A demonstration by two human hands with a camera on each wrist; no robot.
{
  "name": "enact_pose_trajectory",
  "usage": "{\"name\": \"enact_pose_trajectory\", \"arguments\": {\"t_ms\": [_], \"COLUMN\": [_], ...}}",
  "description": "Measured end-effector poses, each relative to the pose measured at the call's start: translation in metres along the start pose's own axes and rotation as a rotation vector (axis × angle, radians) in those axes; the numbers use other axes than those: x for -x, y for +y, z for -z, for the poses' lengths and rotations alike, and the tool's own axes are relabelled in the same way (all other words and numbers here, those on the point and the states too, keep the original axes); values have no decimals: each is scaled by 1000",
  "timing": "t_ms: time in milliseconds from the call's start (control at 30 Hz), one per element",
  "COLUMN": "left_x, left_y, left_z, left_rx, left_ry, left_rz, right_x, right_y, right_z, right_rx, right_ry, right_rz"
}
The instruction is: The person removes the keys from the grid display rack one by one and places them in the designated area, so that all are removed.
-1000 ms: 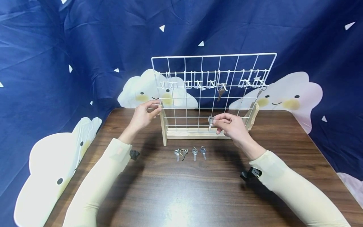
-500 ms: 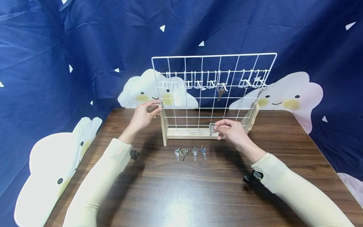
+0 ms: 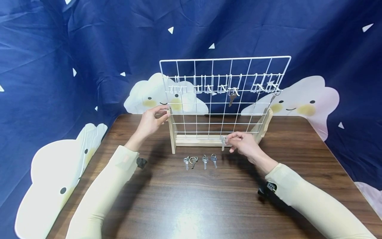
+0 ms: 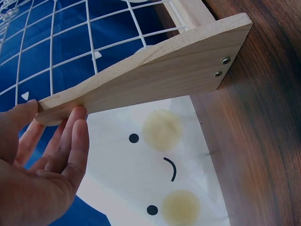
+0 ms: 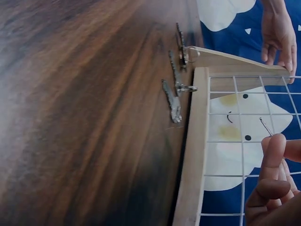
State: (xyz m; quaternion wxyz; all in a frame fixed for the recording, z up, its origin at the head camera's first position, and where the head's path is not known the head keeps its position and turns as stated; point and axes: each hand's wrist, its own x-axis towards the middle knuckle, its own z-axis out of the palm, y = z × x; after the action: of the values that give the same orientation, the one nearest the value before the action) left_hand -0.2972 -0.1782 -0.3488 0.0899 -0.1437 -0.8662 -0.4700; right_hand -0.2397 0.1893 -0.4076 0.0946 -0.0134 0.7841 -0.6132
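A white wire grid [image 3: 209,114] stands in a wooden frame, with hooks along its upper part. The left hand [image 3: 152,121] grips the top of the frame's left side panel [image 3: 172,134]; in the left wrist view, thumb and fingers lie on either side of the panel [image 4: 150,70]. Low before the grid, the right hand [image 3: 245,146] pinches a key [image 3: 223,144] that points downward. The right wrist view shows this hand [image 5: 275,188] with a thin metal end [image 5: 265,126] sticking out from its fingertips.
Several keys with rings [image 3: 205,159] lie in a row on the dark wooden table [image 3: 185,196] before the frame. One key [image 3: 232,97] hangs from a middle hook, another [image 3: 273,99] at the right. A blue curtain [image 3: 119,39] hangs behind.
The right hand has moved down with its key, from in front of the grid's lower wires to the height of the wooden base bar. The left hand has stayed on the frame.
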Motion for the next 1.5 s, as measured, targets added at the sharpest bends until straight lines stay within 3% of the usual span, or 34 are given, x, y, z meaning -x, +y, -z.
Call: {"name": "enact_pose_trajectory", "arguments": {"t_ms": [700, 1500], "left_x": [0, 0], "left_y": [-1, 0], "left_z": [0, 0], "left_rx": [27, 30], "left_ry": [0, 3], "left_rz": [-6, 3], "right_x": [-10, -13], "right_y": [32, 50], "right_z": [-2, -5], "right_rx": [147, 207], "right_ry": [-101, -185], "right_rz": [-120, -147]}}
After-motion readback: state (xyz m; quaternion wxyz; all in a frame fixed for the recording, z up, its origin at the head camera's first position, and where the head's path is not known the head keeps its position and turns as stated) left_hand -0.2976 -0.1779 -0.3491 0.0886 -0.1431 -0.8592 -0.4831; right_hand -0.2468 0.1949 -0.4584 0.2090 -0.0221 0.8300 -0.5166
